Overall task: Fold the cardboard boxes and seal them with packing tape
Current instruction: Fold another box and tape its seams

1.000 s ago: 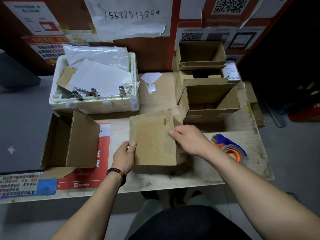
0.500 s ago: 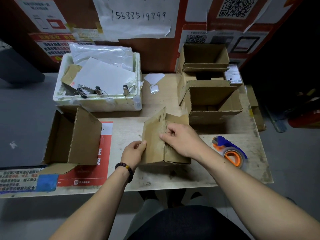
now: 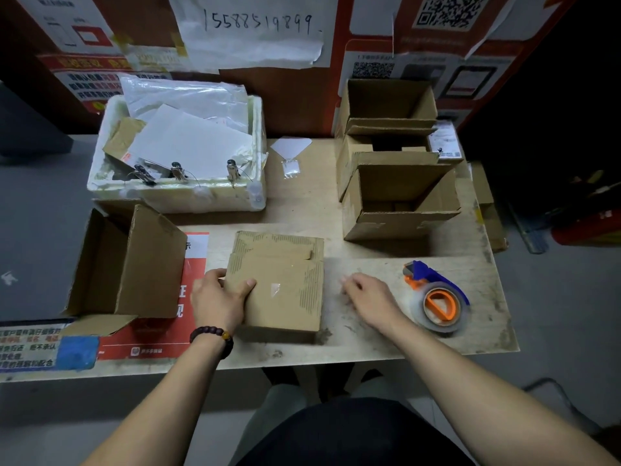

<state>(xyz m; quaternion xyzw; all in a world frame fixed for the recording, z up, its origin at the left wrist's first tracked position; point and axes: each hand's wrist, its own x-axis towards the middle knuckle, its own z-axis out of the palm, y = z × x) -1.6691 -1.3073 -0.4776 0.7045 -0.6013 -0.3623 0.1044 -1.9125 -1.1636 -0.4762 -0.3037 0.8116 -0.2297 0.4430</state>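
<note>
Head view: a folded cardboard box point(image 3: 279, 284) lies at the counter's point(image 3: 369, 334) centre. At its 9 o'clock edge the left hand point(image 3: 220, 299) grips it, thumb on top. At the box's 3 o'clock the right hand point(image 3: 368, 299) hovers blurred, fingers loosely spread, holding nothing. A tape dispenser point(image 3: 437, 297) sits just beyond at 3 o'clock. Open cartons point(image 3: 396, 196) stand at 1 o'clock, a foam bin point(image 3: 178, 193) at 11 o'clock, and another open carton point(image 3: 134, 264) at 9 o'clock.

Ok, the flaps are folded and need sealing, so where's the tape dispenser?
In the head view the tape dispenser lies on the table near its right front corner, just right of the right hand and in front of the open boxes.
</note>
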